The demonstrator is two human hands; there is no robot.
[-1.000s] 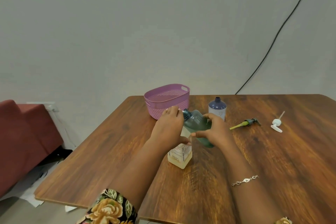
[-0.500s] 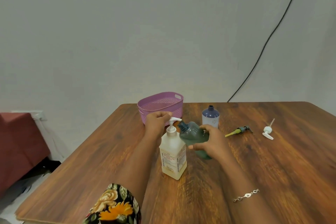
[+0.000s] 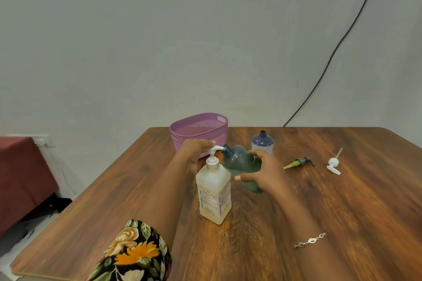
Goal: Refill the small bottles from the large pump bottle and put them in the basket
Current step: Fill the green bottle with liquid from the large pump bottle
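Note:
The large pump bottle [image 3: 214,191], pale with a white pump, stands upright on the wooden table [image 3: 342,212]. My left hand [image 3: 196,150] rests on top of its pump head, fingers curled over it. My right hand [image 3: 262,171] grips a small teal-green bottle [image 3: 239,162], tilted so its open neck meets the pump spout. A small purple bottle [image 3: 262,142] stands uncapped behind. The pink basket [image 3: 201,131] sits at the table's far edge; nothing shows inside it.
A green-tubed pump cap [image 3: 299,162] and a white pump cap [image 3: 333,163] lie on the table to the right. A red sofa [image 3: 20,178] stands left of the table. A black cable [image 3: 331,57] runs down the wall.
The pump head has risen and my left hand has lifted with it; a second ago the hand pressed low and hid the pump. The view has tilted upward. The teal bottle stays at the spout.

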